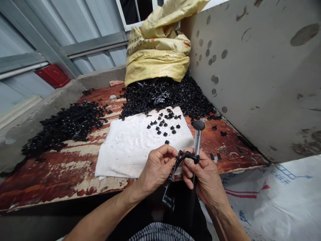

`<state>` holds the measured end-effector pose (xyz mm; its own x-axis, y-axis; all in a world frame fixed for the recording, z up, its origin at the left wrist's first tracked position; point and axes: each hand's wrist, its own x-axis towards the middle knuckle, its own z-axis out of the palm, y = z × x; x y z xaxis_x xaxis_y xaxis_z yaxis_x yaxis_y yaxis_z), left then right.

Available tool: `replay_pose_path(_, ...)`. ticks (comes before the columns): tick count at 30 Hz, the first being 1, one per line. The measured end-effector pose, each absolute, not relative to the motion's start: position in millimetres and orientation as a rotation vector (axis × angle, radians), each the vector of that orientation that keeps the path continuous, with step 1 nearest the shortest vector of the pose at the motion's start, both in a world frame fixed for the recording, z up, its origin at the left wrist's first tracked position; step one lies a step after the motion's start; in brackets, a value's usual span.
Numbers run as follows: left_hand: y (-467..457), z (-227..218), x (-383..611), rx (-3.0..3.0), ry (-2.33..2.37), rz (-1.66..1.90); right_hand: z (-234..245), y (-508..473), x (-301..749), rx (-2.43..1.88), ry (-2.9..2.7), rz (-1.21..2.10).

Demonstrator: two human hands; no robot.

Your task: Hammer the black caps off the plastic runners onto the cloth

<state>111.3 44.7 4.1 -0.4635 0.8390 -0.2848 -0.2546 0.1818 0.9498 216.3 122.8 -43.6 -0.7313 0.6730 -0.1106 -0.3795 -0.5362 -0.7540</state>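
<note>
While left hand (156, 167) and right hand (204, 177) pinch its top end, black plastic strip (168, 192) hangs at lower centre.
Long axis runs down-left; both hands equally near, knobbed tool (197, 140) upright beside them.

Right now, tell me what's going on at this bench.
A person's left hand and right hand both pinch a long black plastic strip part just in front of an upright metal rod with a round black knob. Beyond the hands, small black round caps lie scattered on a white cloth spread over a worn red wooden board. Heaps of black plastic parts sit to the left and below a yellow woven sack.
</note>
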Motion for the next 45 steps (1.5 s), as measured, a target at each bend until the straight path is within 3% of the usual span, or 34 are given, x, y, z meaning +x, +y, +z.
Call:
replay_pose_path(9,41,-1,105,0.929,1.572,1.496,-40,125,215,-0.547,-0.941,2.288)
replay_pose_path(24,15,-9,94,0.576,0.733,1.458,-44,120,214,-0.555,-1.066,2.182)
replay_pose_path(32,38,-24,120,0.681,1.632,1.713,-42,123,216,-0.539,-1.056,2.210)
replay_pose_path(45,40,-23,124,0.648,1.738,1.744,-45,117,215,-0.610,-1.251,2.124)
